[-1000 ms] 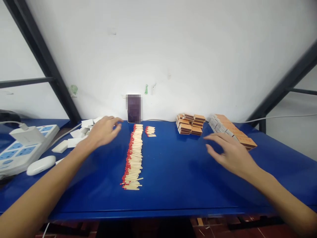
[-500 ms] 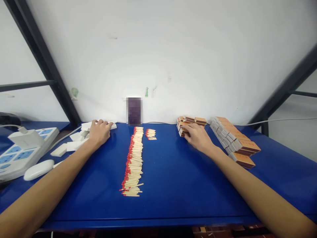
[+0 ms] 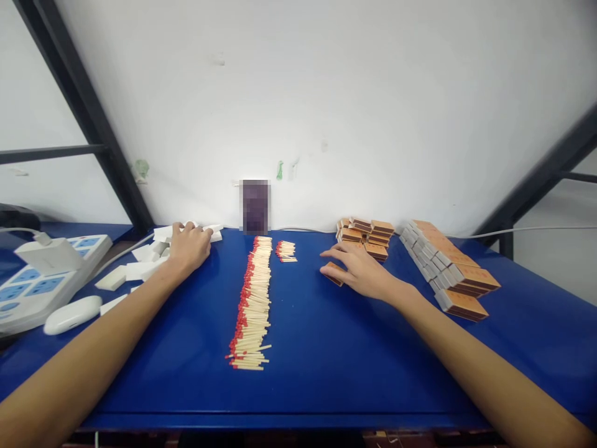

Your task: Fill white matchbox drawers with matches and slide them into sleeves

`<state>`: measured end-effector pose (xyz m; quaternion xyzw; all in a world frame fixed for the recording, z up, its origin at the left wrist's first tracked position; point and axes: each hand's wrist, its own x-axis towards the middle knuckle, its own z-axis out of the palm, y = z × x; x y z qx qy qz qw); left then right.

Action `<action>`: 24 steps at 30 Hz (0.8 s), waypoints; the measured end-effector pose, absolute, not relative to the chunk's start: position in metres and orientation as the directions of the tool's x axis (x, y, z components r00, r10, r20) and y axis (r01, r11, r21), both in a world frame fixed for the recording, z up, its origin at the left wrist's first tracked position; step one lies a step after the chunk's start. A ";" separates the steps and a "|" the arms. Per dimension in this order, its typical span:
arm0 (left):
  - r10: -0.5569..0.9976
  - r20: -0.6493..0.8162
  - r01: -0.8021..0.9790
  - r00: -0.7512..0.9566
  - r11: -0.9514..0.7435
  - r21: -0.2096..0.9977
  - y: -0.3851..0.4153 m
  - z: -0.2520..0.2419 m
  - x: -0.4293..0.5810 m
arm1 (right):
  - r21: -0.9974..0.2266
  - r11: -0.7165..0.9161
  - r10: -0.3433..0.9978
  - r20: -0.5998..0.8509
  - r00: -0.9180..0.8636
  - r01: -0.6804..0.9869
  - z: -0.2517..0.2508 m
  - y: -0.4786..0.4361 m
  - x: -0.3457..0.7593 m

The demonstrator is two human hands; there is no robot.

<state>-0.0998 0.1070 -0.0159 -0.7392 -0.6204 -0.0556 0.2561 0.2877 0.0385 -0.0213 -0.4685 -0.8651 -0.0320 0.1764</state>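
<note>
At the back left, my left hand [image 3: 190, 249] curls over a pile of small white matchbox trays [image 3: 148, 252]. Its fingertips are closed at a white tray [image 3: 215, 233], their undersides partly hidden. My right hand [image 3: 361, 270] holds an orange matchbox sleeve [image 3: 333, 274] low over the table, mostly covered by the thumb and palm. Just behind this hand is a stack of orange matchbox sleeves [image 3: 380, 229]. Between the hands lies a long row of red-tipped matches [image 3: 256, 298], with a small bunch of matches [image 3: 286, 251] to its right.
Stacked matchboxes [image 3: 466, 274] with pale ends stand at the right. On the left are a power strip [image 3: 44, 286] with a white charger [image 3: 49, 255] and a white oval object [image 3: 72, 315]. A pixelated dark rectangle [image 3: 255, 208] stands against the wall on the blue table [image 3: 298, 386].
My right hand has moved left and nearer to me from the sleeve stack, bringing one matchbox sleeve along. My left hand has stayed at the white trays. The view has shifted slightly.
</note>
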 end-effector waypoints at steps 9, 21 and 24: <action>0.837 0.523 0.985 0.162 -0.102 -0.142 0.083 0.007 -0.077 | -0.114 0.624 0.768 0.276 -0.579 0.773 -0.021 0.072 0.234; 0.707 0.224 0.493 0.670 -0.650 0.578 0.000 0.025 0.010 | -0.435 0.631 0.759 0.174 -0.627 0.643 -0.024 0.125 0.213; 0.631 0.099 0.471 0.769 -0.665 0.580 -0.009 0.025 0.016 | -0.398 0.657 0.745 0.213 -0.632 0.640 -0.028 0.122 0.216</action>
